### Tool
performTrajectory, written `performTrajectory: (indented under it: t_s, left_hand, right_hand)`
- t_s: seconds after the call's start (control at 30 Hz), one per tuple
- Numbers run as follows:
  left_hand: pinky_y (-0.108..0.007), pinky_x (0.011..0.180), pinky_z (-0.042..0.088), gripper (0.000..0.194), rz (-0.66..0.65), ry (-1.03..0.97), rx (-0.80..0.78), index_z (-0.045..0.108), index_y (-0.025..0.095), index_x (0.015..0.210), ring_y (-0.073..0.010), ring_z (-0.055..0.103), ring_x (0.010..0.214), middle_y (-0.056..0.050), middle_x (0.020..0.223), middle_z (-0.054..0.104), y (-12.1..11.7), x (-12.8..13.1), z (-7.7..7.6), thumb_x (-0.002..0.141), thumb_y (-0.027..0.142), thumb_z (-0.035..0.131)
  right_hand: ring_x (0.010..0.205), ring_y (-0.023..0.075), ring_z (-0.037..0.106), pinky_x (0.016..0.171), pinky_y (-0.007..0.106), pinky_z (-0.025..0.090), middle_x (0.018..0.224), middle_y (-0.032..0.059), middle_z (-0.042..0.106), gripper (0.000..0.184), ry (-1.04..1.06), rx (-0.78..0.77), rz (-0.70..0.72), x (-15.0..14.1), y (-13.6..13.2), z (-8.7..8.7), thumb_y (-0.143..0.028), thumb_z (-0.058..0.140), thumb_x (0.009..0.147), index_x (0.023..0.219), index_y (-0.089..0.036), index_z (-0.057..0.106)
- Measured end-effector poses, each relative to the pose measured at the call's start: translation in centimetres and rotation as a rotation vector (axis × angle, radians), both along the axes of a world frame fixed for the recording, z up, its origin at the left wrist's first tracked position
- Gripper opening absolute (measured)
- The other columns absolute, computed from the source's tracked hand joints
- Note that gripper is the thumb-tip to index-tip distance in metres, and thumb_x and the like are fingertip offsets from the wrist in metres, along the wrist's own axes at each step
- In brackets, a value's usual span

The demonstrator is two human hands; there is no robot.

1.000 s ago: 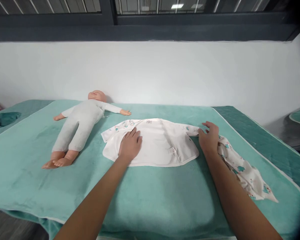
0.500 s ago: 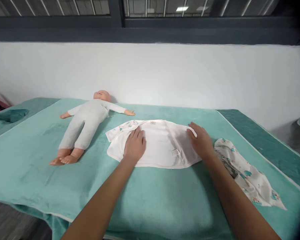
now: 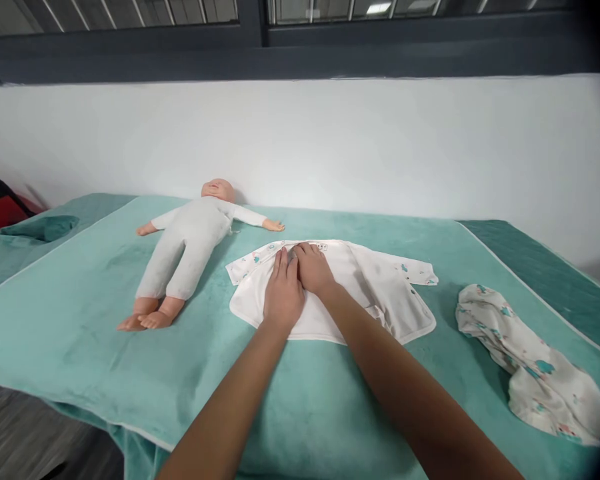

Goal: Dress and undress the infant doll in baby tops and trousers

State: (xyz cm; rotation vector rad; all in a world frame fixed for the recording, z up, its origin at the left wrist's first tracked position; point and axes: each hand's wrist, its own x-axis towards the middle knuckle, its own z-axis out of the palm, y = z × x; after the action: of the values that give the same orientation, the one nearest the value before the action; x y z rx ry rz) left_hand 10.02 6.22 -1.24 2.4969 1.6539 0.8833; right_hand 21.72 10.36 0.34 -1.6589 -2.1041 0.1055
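Note:
A white baby shirt (image 3: 375, 290) with small teal prints lies spread flat on the teal blanket (image 3: 80, 320). My left hand (image 3: 283, 293) rests palm down on the shirt's left half, fingers stretched out together. My right hand (image 3: 314, 267) lies flat beside it, touching it, near the shirt's collar. Neither hand holds anything. A baby doll (image 3: 190, 243) in a pale grey suit lies on its back to the left of the shirt, head toward the wall.
A crumpled printed garment (image 3: 530, 367) lies at the right of the blanket. A darker green cloth (image 3: 535, 260) covers the far right, and a green bundle (image 3: 43, 228) sits far left. A white wall runs behind; the bed's front edge is near me.
My right hand has moved left from the shirt's right sleeve across the shirt to lie beside my left hand. The right sleeve now lies spread out. The view has shifted.

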Motion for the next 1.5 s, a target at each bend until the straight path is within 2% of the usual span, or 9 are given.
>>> performTrajectory:
  t_s: [0.3, 0.43, 0.57, 0.7, 0.83, 0.93, 1.07, 1.27, 1.5]
  left_hand:
    - [-0.046, 0.121, 0.038, 0.052, 0.109, -0.220, 0.002, 0.040, 0.016, 0.142, -0.0230, 0.017, 0.154, -0.013, 0.165, 0.019, -0.5, -0.5, 0.2, 0.090, 0.008, 0.036]
    - [-0.047, 0.119, 0.037, 0.042, 0.132, -0.276, 0.094, 0.051, 0.014, 0.129, -0.0251, 0.032, 0.149, -0.013, 0.157, 0.038, -0.7, -0.7, 0.3, 0.090, 0.007, 0.036]
    - [-0.049, 0.109, 0.041, 0.037, 0.165, -0.229, 0.072, 0.055, 0.015, 0.123, -0.0287, 0.053, 0.130, -0.013, 0.137, 0.060, -0.9, -0.4, 0.5, 0.089, 0.008, 0.041]
    - [-0.046, 0.097, 0.043, 0.030, 0.173, -0.147, 0.022, 0.059, 0.017, 0.115, -0.0273, 0.062, 0.111, -0.011, 0.113, 0.070, -1.0, -0.3, 0.9, 0.089, 0.011, 0.044]
    - [-0.044, 0.090, 0.042, 0.026, 0.185, -0.083, 0.027, 0.060, 0.017, 0.109, -0.0281, 0.061, 0.107, -0.010, 0.105, 0.071, -1.1, -0.3, 1.1, 0.088, 0.011, 0.047]
    - [-0.042, 0.087, 0.042, 0.026, 0.116, -0.063, 0.083, 0.060, 0.019, 0.107, -0.0271, 0.061, 0.106, -0.009, 0.104, 0.071, -1.2, -0.4, 1.0, 0.087, 0.009, 0.047]
    - [-0.040, 0.094, 0.045, 0.029, -0.051, -0.050, 0.151, 0.059, 0.018, 0.108, -0.0250, 0.059, 0.113, -0.009, 0.111, 0.069, -1.2, -0.4, 0.6, 0.086, 0.005, 0.044]
    - [-0.036, 0.087, 0.050, 0.021, -0.055, -0.021, 0.051, 0.059, 0.019, 0.101, -0.0234, 0.064, 0.101, -0.007, 0.103, 0.070, -0.9, -0.3, 0.5, 0.090, 0.011, 0.043]
    - [-0.033, 0.075, 0.050, 0.027, -0.116, 0.050, 0.028, 0.062, 0.022, 0.109, -0.0206, 0.067, 0.091, -0.004, 0.101, 0.073, -1.3, -0.7, 0.4, 0.092, 0.014, 0.043]
  right_hand:
    - [0.101, 0.0246, 0.055, 0.085, 0.037, 0.044, 0.109, 0.0083, 0.062, 0.020, 0.131, -0.012, -0.037, 0.7, 3.9, -0.6, -0.032, 0.045, 0.097, 0.096, -0.021, 0.062]
    - [0.086, 0.0170, 0.058, 0.076, 0.030, 0.046, 0.099, 0.0033, 0.063, 0.028, 0.244, -0.012, -0.020, 1.1, 3.9, -1.0, -0.039, 0.037, 0.100, 0.095, -0.021, 0.059]
    - [0.100, 0.0172, 0.057, 0.089, 0.030, 0.046, 0.113, 0.0041, 0.062, 0.023, 0.287, 0.029, 0.082, 1.2, 3.9, -1.3, -0.033, 0.043, 0.099, 0.108, -0.022, 0.060]
    - [0.112, 0.0259, 0.051, 0.097, 0.041, 0.042, 0.122, 0.0064, 0.061, 0.028, 0.232, 0.031, 0.189, 0.9, 4.2, -1.6, -0.034, 0.052, 0.096, 0.118, -0.024, 0.064]
    - [0.118, 0.0305, 0.049, 0.101, 0.048, 0.040, 0.129, 0.0114, 0.055, 0.033, 0.224, 0.044, 0.083, 0.7, 4.5, -1.7, -0.035, 0.055, 0.095, 0.124, -0.021, 0.061]
    - [0.115, 0.0263, 0.053, 0.097, 0.043, 0.046, 0.131, 0.0152, 0.049, 0.031, 0.287, 0.059, -0.014, 0.8, 4.7, -1.7, -0.026, 0.050, 0.095, 0.124, -0.016, 0.055]
    - [0.110, 0.0172, 0.058, 0.094, 0.031, 0.049, 0.122, 0.0103, 0.056, 0.024, 0.319, 0.047, 0.017, 1.2, 4.4, -1.6, -0.021, 0.042, 0.097, 0.115, -0.017, 0.057]
    - [0.116, 0.0178, 0.058, 0.102, 0.032, 0.043, 0.126, 0.0061, 0.063, 0.027, 0.245, -0.011, 0.104, 1.3, 2.4, -1.0, -0.021, 0.045, 0.097, 0.118, -0.021, 0.061]
    - [0.143, 0.0259, 0.036, 0.121, 0.048, 0.017, 0.152, 0.0124, 0.044, 0.043, 0.172, -0.054, -0.003, 4.2, -0.1, -1.7, -0.033, 0.044, 0.099, 0.138, -0.017, 0.052]
